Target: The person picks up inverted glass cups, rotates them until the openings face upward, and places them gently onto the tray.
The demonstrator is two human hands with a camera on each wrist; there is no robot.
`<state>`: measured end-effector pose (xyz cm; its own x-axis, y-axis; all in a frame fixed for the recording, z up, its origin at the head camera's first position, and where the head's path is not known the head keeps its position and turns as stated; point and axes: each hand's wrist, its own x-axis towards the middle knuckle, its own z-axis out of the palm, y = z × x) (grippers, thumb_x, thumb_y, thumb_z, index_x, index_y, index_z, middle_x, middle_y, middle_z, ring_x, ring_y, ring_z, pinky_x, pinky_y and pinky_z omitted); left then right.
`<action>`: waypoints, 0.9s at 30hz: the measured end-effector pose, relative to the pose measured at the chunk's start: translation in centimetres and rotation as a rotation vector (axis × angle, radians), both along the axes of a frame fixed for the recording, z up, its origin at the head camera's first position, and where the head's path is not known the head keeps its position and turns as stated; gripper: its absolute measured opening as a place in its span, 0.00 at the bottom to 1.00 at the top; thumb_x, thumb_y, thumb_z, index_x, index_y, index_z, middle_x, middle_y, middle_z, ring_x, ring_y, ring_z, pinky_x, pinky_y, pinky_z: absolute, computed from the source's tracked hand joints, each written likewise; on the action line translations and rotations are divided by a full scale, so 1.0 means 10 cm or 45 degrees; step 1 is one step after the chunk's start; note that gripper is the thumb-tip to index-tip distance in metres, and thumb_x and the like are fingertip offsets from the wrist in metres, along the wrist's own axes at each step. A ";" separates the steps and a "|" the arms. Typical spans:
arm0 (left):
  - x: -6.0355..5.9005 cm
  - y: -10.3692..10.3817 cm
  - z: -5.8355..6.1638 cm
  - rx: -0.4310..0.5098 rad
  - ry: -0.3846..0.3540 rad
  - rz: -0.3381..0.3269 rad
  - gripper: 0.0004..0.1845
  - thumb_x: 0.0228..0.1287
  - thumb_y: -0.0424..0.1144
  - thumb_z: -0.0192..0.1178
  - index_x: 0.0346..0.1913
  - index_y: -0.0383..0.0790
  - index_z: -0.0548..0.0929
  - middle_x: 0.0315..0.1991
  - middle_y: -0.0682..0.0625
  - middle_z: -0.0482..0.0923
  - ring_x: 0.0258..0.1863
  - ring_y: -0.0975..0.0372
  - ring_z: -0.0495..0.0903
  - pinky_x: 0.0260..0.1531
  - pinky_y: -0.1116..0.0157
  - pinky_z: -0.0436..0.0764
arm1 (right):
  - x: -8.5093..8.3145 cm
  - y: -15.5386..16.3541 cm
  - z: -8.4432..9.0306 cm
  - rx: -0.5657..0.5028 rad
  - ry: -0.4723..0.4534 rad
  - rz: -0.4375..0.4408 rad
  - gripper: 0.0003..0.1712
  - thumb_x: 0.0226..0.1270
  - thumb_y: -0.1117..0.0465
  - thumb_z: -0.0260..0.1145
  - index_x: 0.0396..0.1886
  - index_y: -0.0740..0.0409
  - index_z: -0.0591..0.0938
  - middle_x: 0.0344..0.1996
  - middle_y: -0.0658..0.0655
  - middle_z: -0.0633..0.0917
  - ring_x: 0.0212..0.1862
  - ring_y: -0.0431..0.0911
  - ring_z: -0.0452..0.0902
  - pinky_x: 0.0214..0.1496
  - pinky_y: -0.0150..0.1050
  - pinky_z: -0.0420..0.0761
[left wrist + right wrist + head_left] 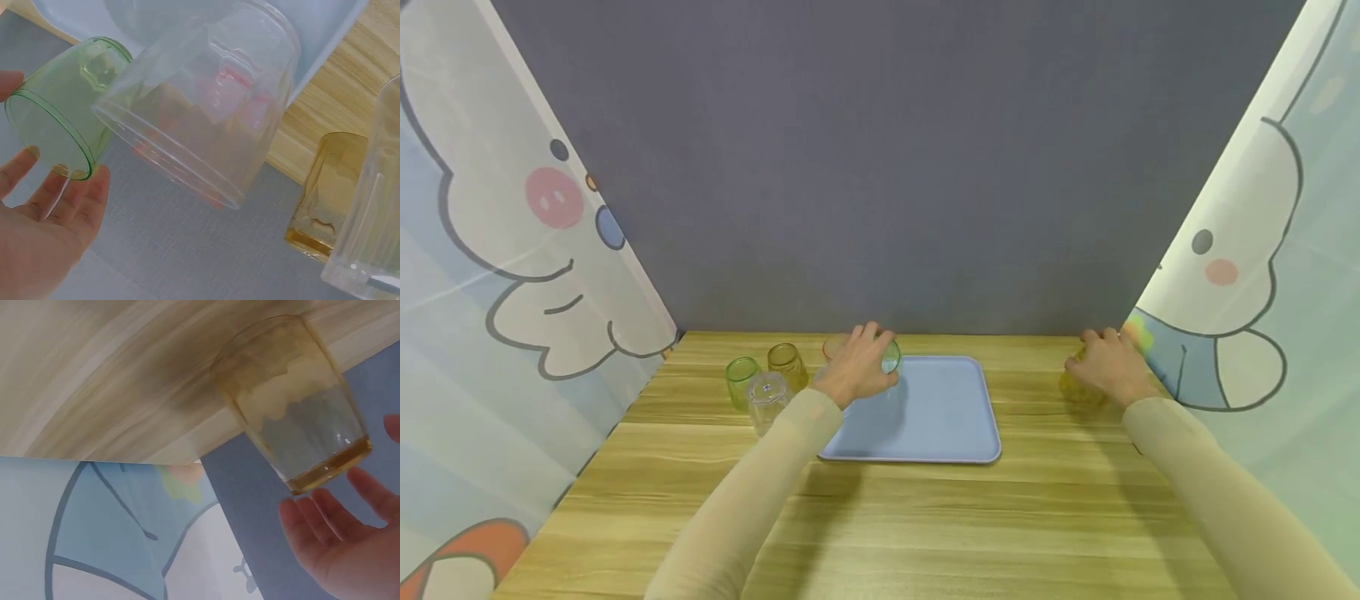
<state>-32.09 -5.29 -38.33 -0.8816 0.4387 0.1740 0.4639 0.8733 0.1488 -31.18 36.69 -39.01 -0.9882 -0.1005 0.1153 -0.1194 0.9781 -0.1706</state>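
My left hand [857, 362] reaches over the far left corner of a light blue tray [940, 408]. In the left wrist view its fingers [56, 200] lie nearly straight beside a tipped green cup [56, 119], with a clear pink-tinted cup [200, 112] right next to it. I cannot tell whether the fingers touch the green cup. My right hand [1108, 362] hovers at the far right over a yellow cup [1078, 387] standing upside down on the table. Seen from the right wrist, the fingers [325, 525] are spread and just apart from that cup [294, 406].
Left of the tray stand a green cup [741, 379], an amber cup [786, 364] and a clear cup [767, 398]. The wooden table [887, 517] is walled by a grey backdrop and cartoon-print curtains [512, 250] on both sides.
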 end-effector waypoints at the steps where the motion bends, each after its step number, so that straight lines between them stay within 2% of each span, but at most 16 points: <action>1: 0.00 0.00 0.00 0.000 -0.006 0.000 0.35 0.64 0.49 0.66 0.72 0.42 0.71 0.65 0.42 0.69 0.60 0.49 0.69 0.56 0.54 0.75 | 0.01 0.01 -0.01 0.000 -0.003 -0.004 0.35 0.69 0.51 0.56 0.61 0.78 0.70 0.57 0.84 0.69 0.59 0.77 0.62 0.57 0.72 0.66; 7: 0.01 0.03 0.00 -0.010 -0.026 -0.002 0.35 0.63 0.48 0.67 0.72 0.41 0.71 0.64 0.43 0.69 0.59 0.50 0.69 0.56 0.54 0.75 | 0.02 0.06 -0.07 -0.033 -0.016 -0.043 0.30 0.69 0.52 0.55 0.57 0.75 0.72 0.55 0.82 0.68 0.59 0.77 0.58 0.50 0.73 0.69; 16: -0.05 0.04 -0.03 -0.030 -0.058 0.019 0.36 0.64 0.49 0.66 0.73 0.42 0.70 0.64 0.43 0.68 0.60 0.50 0.68 0.57 0.54 0.74 | 0.00 0.10 -0.09 -0.035 0.005 -0.008 0.25 0.65 0.55 0.56 0.50 0.75 0.73 0.50 0.82 0.72 0.55 0.78 0.62 0.55 0.72 0.68; 22: -0.12 0.03 -0.05 -0.016 -0.084 0.031 0.36 0.65 0.48 0.67 0.73 0.41 0.69 0.64 0.42 0.67 0.60 0.49 0.67 0.57 0.51 0.74 | -0.02 0.09 -0.06 -0.017 -0.015 -0.002 0.26 0.64 0.56 0.55 0.51 0.76 0.72 0.52 0.82 0.71 0.57 0.79 0.61 0.57 0.72 0.67; 27: -0.17 0.03 -0.07 0.005 -0.083 0.040 0.36 0.63 0.46 0.68 0.73 0.40 0.70 0.63 0.41 0.68 0.58 0.49 0.67 0.56 0.50 0.74 | -0.05 0.07 -0.04 0.010 -0.047 0.013 0.32 0.66 0.53 0.58 0.58 0.77 0.72 0.57 0.84 0.70 0.60 0.80 0.59 0.61 0.73 0.64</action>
<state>-33.78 -5.02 -39.08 -0.9045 0.4099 0.1177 0.4254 0.8867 0.1811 -31.64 37.42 -39.37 -0.9908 -0.1109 0.0777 -0.1227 0.9782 -0.1678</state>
